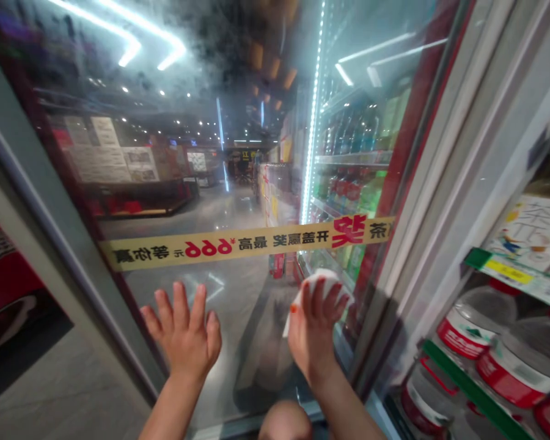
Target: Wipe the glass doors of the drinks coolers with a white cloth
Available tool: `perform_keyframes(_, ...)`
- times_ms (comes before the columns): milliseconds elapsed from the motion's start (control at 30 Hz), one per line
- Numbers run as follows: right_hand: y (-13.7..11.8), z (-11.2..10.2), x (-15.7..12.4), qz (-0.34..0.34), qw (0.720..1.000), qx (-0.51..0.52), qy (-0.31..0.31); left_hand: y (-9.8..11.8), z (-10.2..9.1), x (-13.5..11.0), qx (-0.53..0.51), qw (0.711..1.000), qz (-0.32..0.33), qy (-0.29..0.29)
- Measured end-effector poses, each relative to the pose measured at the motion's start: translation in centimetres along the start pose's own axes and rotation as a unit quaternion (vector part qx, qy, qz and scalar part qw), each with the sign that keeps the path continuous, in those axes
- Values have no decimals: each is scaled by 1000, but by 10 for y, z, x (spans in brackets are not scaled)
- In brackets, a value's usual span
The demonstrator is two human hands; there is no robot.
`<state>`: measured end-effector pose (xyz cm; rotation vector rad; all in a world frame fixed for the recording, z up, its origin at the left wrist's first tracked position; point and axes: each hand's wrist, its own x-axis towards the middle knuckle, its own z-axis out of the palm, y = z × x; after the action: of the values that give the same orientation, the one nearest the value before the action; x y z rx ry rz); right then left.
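A framed glass door (238, 293) fills the middle of the view, with a yellow printed strip (256, 240) across it, its lettering reversed. My left hand (183, 330) has its fingers spread flat against or close to the glass, below the strip, and holds nothing. A white cloth or paper wipe (323, 278) lies under my right hand (315, 324), pressed between the fingers and the glass. Part of the wipe is hidden behind that hand. My knee (285, 421) shows at the bottom between the forearms.
At the right, shelves hold large water bottles (522, 354) and a tea carton (531, 229) behind a green shelf edge (476, 382). Grey door frames (87, 244) (440, 171) stand on both sides. Stacked boxes (112, 150) appear through or in the glass.
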<state>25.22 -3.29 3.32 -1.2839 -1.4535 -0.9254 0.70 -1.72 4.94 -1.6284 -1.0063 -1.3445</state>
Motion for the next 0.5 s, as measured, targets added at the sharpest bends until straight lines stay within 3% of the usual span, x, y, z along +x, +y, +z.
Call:
perform_keyframes(67, -29, 2, -11, -102, 993, 33, -46, -4, 4, -8, 23, 1000, 0, 6)
perform_keyframes(167, -45, -2, 25, -183, 978, 48, -90, -6, 7, -14, 28, 1000, 3, -3)
perform_keyframes(267, -12, -7, 84, -107, 993, 17, -38, -4, 8, -17, 15, 1000, -12, -7)
perform_keyframes(333, 19, -8, 100, -41, 999, -16, 9, -2, 9, -18, 10, 1000, -23, -2)
perform_keyframes(400, 43, -8, 88, 5, 999, -38, 19, 0, 11, -19, 10, 999, -35, 3)
perform_keyframes(500, 54, -5, 41, 13, 999, -39, -22, 4, 12, -18, 13, 999, -34, 6)
